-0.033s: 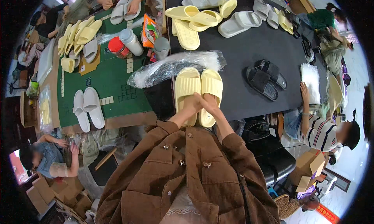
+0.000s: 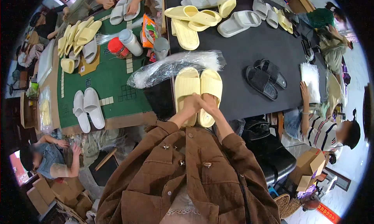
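Note:
Two pale yellow slippers lie side by side at the table's near edge, toes pointing away from me. My left hand reaches into the left yellow slipper, and its fingers go out of sight under the ribbed strap. In the same way, my right hand holds the right yellow slipper, with its fingers partly hidden beneath that strap. My two hands touch each other between the slippers. Just beyond the toes lies a bundle of clear plastic bags.
Black slippers lie to the right on the dark table; more yellow slippers are at the back. Left, a green mat bears white slippers, a red-lidded jar and a white bottle. Several people sit around.

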Action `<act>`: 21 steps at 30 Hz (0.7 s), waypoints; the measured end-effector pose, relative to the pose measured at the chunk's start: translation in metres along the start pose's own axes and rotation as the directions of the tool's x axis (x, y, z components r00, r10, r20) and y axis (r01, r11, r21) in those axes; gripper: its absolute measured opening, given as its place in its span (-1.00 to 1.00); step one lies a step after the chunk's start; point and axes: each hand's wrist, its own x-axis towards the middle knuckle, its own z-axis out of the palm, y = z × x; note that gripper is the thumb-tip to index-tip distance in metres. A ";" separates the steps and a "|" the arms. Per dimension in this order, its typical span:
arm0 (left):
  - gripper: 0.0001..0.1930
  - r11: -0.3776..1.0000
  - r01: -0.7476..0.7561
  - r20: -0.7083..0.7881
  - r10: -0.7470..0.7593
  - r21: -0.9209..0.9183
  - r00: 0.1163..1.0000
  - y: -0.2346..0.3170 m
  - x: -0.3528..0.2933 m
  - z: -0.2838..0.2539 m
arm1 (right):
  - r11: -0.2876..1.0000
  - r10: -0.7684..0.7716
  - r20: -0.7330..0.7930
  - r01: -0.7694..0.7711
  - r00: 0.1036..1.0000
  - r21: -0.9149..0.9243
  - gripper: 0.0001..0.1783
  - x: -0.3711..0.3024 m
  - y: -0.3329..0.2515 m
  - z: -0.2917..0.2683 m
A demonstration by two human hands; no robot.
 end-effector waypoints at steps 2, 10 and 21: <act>-0.68 0.997 0.008 -0.023 -0.006 0.075 1.000 0.000 -0.002 0.003 | 0.999 -0.015 0.004 0.015 1.000 -0.045 -0.01 -0.005 -0.006 0.000; -0.67 0.992 -0.071 -0.219 0.091 0.100 0.971 -0.011 -0.020 0.017 | 0.987 -0.089 -0.176 0.062 0.980 -0.150 -0.14 -0.015 0.000 0.035; -0.61 0.973 0.111 -0.141 -0.084 0.201 0.987 -0.014 -0.007 0.026 | 0.876 -0.459 -0.338 0.482 0.822 -0.017 -0.63 -0.066 -0.004 0.000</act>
